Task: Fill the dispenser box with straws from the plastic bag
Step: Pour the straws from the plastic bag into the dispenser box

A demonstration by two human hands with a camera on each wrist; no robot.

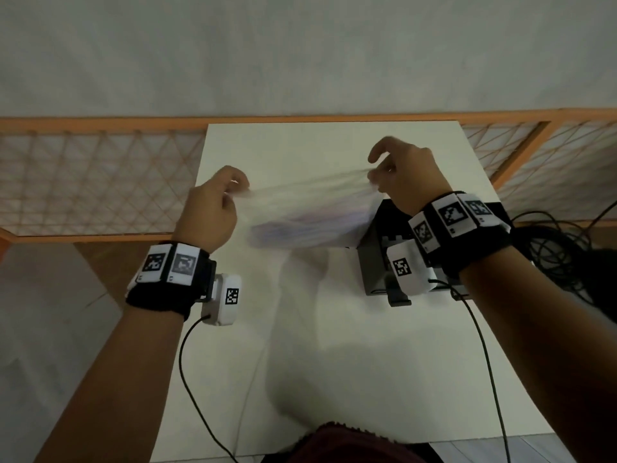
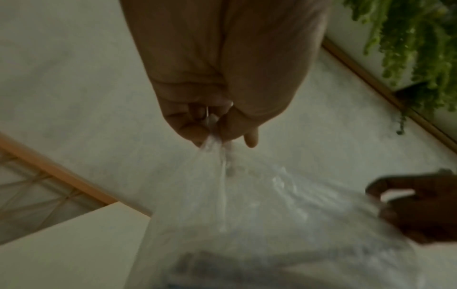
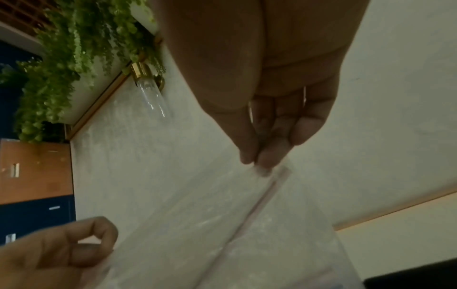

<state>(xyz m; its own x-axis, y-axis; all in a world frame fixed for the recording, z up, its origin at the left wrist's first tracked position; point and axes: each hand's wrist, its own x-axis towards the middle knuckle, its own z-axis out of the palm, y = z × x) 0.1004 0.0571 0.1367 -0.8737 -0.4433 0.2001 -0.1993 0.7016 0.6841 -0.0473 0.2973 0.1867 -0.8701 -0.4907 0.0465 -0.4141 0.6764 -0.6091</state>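
Holding things over our big white flat table (image 1: 334,329). Black boxy dispenser box (image 1: 374,262) waits under right wrist, close for filling. Clear floppy plastic bag (image 1: 300,208) hangs up between hands, blurry thin pale straws (image 1: 300,225) low inside. Left hand (image 1: 210,212), right hand (image 1: 407,175) each pinch top corner, so we judge bag stays stretched for opening.

The head view is taken from above, facing forward and down over the white table (image 1: 334,345), with both wrists seen at middle range. The left wrist view is aimed along the left hand (image 2: 217,78) from very near, toward the plastic bag (image 2: 259,215); the right wrist view is aimed likewise along the right hand (image 3: 267,78). The bag and the opposite hand are shared by both wrist views, and the bag is seen in all three.
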